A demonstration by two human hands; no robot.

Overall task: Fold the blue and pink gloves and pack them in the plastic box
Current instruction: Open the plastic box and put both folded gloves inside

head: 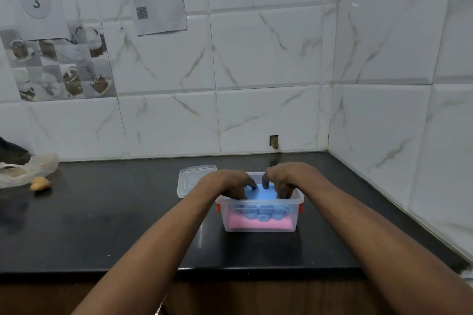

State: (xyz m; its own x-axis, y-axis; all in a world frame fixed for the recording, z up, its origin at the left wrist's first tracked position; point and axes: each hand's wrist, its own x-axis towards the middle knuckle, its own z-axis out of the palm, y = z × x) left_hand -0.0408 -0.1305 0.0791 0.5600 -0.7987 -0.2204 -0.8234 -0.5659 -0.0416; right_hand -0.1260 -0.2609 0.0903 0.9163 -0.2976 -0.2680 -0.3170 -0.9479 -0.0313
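A clear plastic box (261,228) with orange side clips stands on the black counter. Inside it, the folded pink glove (253,223) lies at the bottom, and the folded blue glove (263,195) rests on top of it, its fingers showing through the front wall. My left hand (226,184) and my right hand (288,178) both reach into the box from above. Their fingertips press down on the blue glove. The box's clear lid (190,179) lies flat just behind and to the left of the box.
A crumpled plastic bag (28,169) and a small yellowish lump (40,183) sit at the counter's far left. Tiled walls close in behind and on the right. The counter's front edge (179,270) runs below the box.
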